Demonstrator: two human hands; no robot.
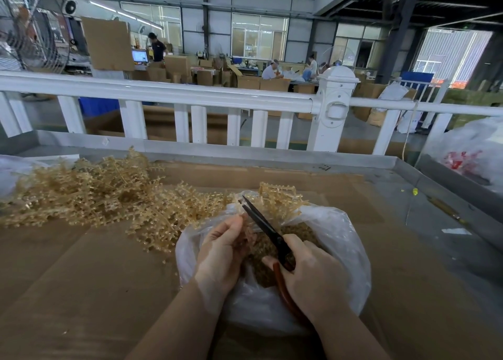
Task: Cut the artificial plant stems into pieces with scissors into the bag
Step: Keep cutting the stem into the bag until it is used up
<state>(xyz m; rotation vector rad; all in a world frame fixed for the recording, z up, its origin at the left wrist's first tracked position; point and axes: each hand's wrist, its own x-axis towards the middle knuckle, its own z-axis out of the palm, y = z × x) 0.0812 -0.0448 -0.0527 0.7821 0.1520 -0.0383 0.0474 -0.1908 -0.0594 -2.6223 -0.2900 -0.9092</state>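
Cardboard-covered worktop (81,264), factory behind. My left hand (220,253) pinches a stem (277,202) over the bag (340,240); right hand (313,272) grips scissors (261,223), blades parted. Mid-cut; next I'd close blades, feed stem.

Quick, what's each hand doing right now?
Left hand: fingers pinch a plant stem over the bag.
Right hand: fingers grip the scissors.

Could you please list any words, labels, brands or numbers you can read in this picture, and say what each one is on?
No text here can be read.
Red print on the plastic bag at the right: too blurred to read.
Lit screen in the background: too small to read.
Scissors, bag of cut pieces and cardboard: no visible marking.
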